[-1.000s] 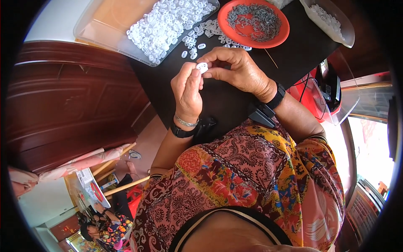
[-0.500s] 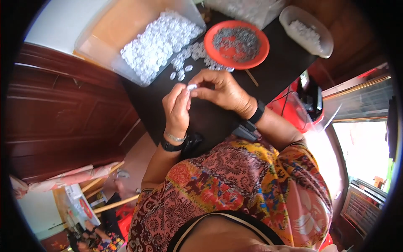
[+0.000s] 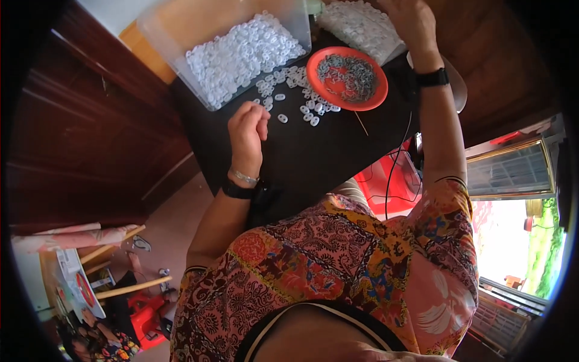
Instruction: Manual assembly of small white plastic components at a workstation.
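Note:
My left hand (image 3: 246, 130) rests above the dark table (image 3: 289, 163) with its fingers curled closed; whatever they may hold is hidden. Small white oval pieces with two holes (image 3: 283, 119) lie scattered just beyond it. My right hand (image 3: 416, 27) is stretched far out at the upper right, past the red plate (image 3: 314, 78). Its fingers run into the dim top edge of the view, so their grip does not show. Small grey metal parts (image 3: 362, 78) are heaped on the plate.
A clear plastic bin (image 3: 181, 66) full of white pieces stands at the back left. Behind the plate lies a clear bag (image 3: 362, 27) of white pieces. A thin stick (image 3: 361, 123) lies before the plate. Partly behind my right forearm is a translucent tray (image 3: 459, 93).
My hands have parted. The right one has swung away from the left toward the far right; the left stays near its place with fingers curled. The white piece between them no longer shows.

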`<state>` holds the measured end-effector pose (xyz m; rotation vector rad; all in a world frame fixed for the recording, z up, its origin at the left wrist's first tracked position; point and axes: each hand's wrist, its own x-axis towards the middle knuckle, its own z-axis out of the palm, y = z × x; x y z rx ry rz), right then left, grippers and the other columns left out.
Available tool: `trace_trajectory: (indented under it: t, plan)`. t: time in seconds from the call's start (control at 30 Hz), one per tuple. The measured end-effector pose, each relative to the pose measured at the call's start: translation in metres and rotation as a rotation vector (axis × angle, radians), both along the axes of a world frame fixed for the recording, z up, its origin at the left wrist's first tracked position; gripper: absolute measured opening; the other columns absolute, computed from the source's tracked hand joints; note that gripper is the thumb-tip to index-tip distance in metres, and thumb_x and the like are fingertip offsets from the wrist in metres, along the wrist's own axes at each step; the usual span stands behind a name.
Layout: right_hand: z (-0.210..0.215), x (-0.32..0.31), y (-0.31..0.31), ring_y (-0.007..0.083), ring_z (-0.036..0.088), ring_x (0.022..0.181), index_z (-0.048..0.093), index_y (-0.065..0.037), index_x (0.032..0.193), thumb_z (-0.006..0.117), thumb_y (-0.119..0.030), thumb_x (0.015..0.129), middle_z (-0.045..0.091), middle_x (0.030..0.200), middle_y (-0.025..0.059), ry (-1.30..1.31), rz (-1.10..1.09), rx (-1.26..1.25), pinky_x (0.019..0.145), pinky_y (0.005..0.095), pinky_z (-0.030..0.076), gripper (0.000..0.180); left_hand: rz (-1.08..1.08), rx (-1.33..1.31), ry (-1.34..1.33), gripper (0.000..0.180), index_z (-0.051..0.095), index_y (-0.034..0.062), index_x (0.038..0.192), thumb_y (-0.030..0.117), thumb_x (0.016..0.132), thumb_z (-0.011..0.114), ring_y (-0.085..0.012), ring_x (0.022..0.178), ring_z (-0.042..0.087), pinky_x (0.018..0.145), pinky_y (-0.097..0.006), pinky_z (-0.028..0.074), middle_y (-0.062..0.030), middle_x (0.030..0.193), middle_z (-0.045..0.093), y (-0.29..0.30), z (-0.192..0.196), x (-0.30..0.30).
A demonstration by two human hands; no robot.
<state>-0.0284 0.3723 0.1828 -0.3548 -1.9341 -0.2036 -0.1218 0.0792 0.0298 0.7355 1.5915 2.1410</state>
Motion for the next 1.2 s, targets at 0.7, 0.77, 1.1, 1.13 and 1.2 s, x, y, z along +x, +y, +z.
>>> trace_trajectory:
  t: [0.7,0.77,1.1,1.13,1.2]
  plan:
    - [-0.153,-0.091,-0.082,0.0262,0.055,0.087,0.065,-0.006,0.074,0.059,-0.016,0.076,0.059,0.084,0.0079,-0.936,0.306,0.228,0.078,0.0371,0.047,0.011,0.108,0.151,-0.158,0.022,0.055,0.0036,0.066,0.015,0.085,0.051,-0.0053,0.043,0.037,0.04,-0.02,0.028,0.0014,0.053,0.045,-0.002,-0.007,-0.016]
    - [-0.153,-0.091,-0.088,0.026,0.055,0.086,0.064,-0.006,0.074,0.058,-0.014,0.076,0.059,0.083,0.0081,-0.918,0.317,0.273,0.078,0.037,0.047,0.01,0.102,0.147,-0.146,0.022,0.055,0.0036,0.066,0.015,0.085,0.051,-0.0053,0.043,0.037,0.04,-0.02,0.028,0.0013,0.053,0.045,-0.003,-0.008,-0.017]
    - [-0.148,-0.08,-0.082,0.0264,0.061,0.083,0.065,-0.008,0.082,0.054,-0.01,0.075,0.062,0.084,0.008,-0.892,0.254,0.183,0.074,0.0391,0.048,0.013,0.052,0.103,-0.162,0.022,0.057,0.0023,0.07,0.016,0.086,0.05,-0.0068,0.044,0.036,0.043,-0.022,0.029,0.0014,0.053,0.044,-0.003,-0.011,-0.015]
    - [-0.144,-0.075,-0.078,0.0264,0.061,0.083,0.065,-0.008,0.082,0.054,-0.01,0.075,0.062,0.084,0.008,-0.905,0.252,0.166,0.074,0.0391,0.048,0.013,0.045,0.089,-0.176,0.022,0.057,0.0023,0.07,0.016,0.086,0.05,-0.0068,0.044,0.036,0.043,-0.022,0.029,0.0014,0.053,0.044,-0.003,-0.013,-0.015]
    - [-0.131,-0.058,-0.071,0.0281,0.062,0.082,0.064,-0.005,0.086,0.056,-0.014,0.08,0.064,0.089,0.0103,-0.594,0.481,0.132,0.072,0.0387,0.05,0.013,0.093,0.094,-0.12,0.023,0.055,0.0031,0.065,0.016,0.084,0.052,-0.0066,0.041,0.038,0.039,-0.021,0.029,0.0003,0.051,0.046,-0.004,-0.01,-0.015]
